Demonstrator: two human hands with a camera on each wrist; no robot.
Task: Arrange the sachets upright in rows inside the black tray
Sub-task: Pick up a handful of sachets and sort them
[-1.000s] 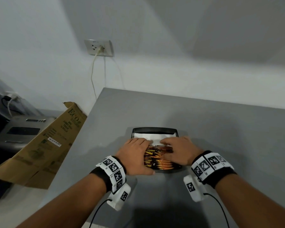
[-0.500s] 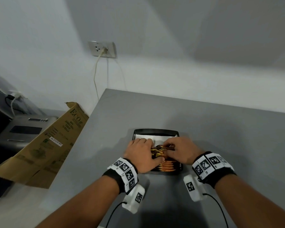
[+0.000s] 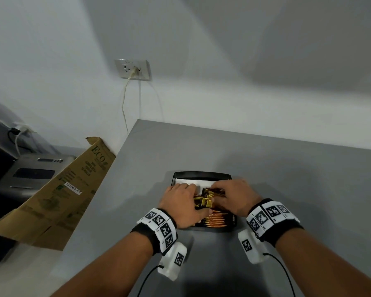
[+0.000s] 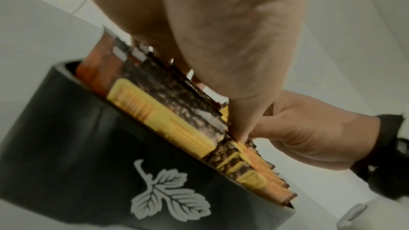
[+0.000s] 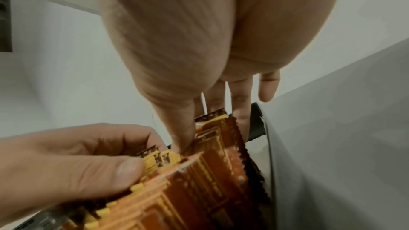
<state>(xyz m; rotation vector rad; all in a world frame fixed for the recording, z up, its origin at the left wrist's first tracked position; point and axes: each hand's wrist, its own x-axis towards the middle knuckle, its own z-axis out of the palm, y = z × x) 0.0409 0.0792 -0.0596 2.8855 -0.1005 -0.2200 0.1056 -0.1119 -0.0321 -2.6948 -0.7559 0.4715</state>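
over at nine o'clock in the head view we've got a flattened brown cardboard box (image 3: 58,189) leaning against the edge of the grey table (image 3: 266,168), with a grey printer-looking machine (image 3: 30,174) behind it. up at eleven o'clock there's a white wall socket (image 3: 133,69) with a pale cable (image 3: 124,103) hanging down from it.

dead centre on the table sits the glossy black rectangular tray (image 3: 201,174), which in the left wrist view carries a white leaf print on its outer wall (image 4: 88,155). a white paper liner (image 3: 186,181) shows at its far end, the twelve o'clock side. the orange, yellow and dark brown foil sachets (image 3: 216,219) are packed upright on edge in the near half of the tray, row tops showing at six o'clock.

our left hand (image 3: 181,202) is on the left side of the stack, thumb and curled fingers pinching a small bunch of sachets; the right wrist view shows the thumb (image 5: 124,167) pressed on their yellow tops. our right hand (image 3: 234,196) is just beside it at three o'clock, fingers reaching down into the stack and thumb (image 5: 181,128) pushed between sachets, gripping a bunch too. the two hands are close together over the tray, nearly touching.
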